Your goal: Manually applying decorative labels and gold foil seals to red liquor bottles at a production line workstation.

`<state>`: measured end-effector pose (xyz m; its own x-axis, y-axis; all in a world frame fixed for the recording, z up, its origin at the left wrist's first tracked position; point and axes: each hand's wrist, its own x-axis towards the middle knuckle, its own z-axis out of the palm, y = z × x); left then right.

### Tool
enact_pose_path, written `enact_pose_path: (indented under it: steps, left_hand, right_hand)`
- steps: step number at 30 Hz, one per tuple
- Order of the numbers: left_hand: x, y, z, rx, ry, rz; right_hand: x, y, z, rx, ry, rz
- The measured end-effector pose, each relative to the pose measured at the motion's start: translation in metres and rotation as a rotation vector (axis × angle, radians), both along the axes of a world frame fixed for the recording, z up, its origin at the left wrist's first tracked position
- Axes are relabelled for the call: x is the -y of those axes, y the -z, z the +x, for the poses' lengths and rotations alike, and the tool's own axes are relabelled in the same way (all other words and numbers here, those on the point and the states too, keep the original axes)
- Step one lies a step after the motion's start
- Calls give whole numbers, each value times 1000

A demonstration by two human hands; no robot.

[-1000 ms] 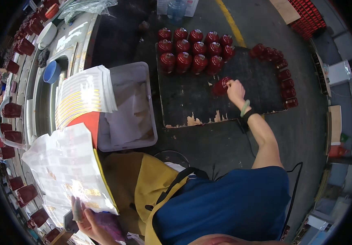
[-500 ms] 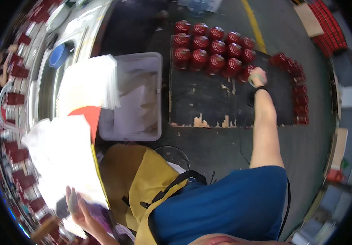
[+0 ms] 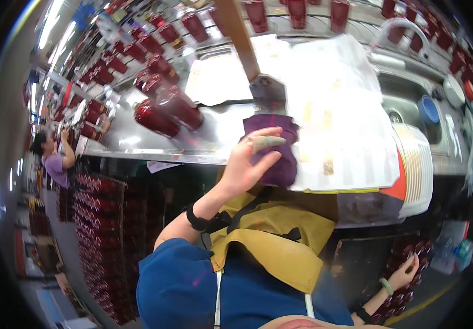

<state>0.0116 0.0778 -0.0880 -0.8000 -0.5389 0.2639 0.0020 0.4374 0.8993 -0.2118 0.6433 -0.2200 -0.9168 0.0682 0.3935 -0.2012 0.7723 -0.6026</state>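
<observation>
My left hand [image 3: 250, 164] is over a dark purple cloth [image 3: 277, 170] at the near edge of the metal worktable, fingers spread. One finger wears a light ribbed cover; whether the hand presses on the cloth or hovers just over it, I cannot tell. Low at the right, my right hand [image 3: 403, 272], with a pale green bangle at the wrist, reaches down among dark red glass jars [image 3: 420, 249]. Its fingers curl around something dark, probably a jar, that is mostly hidden. White sheets [image 3: 351, 120] with faint brownish marks lie right of the cloth.
Behind the cloth, a wooden bar [image 3: 236, 35] carries a metal plate [image 3: 268, 90]. Red glasses [image 3: 176, 107] stand on the worktable [image 3: 118, 134] at left. A sink [image 3: 406, 90] holds a blue bowl [image 3: 428, 109]. Stacked red jars [image 3: 99, 236] fill racks lower left; a co-worker [image 3: 55, 159] sits beyond.
My view has swung from the jar board on the floor to the worktable. My left hand now lies over the purple cloth; my right hand is still down at the jars.
</observation>
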Motion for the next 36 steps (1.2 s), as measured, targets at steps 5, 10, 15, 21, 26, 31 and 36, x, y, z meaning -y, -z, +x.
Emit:
enact_pose_path:
  steps: [5,10,15,21,26,31,36]
  left_hand:
    - [73,21,63,-300,-701,-277]
    - [144,26,56,-227,-955,-513]
    - [198,65,63,-258,-1011,-142]
    - [141,43,41,-417,-566,291]
    - [73,21,1,-358,-68,929]
    - [65,15,-35,-182,-127,1038]
    - [72,18,-47,-109,-68,1138]
  right_hand:
    - [168,-69,-28,-70,-378,-79]
    - [316,-113,-19,-60,-686,-121]
    - [430,-156,29,-29,-1088,-237]
    - [473,-153,58,206,-1263,-284]
    - [483,-151,88,268,-1557,-188]
    - [473,-141,89,416,-1336,-119]
    - [477,-130,82,247,-1336,-115]
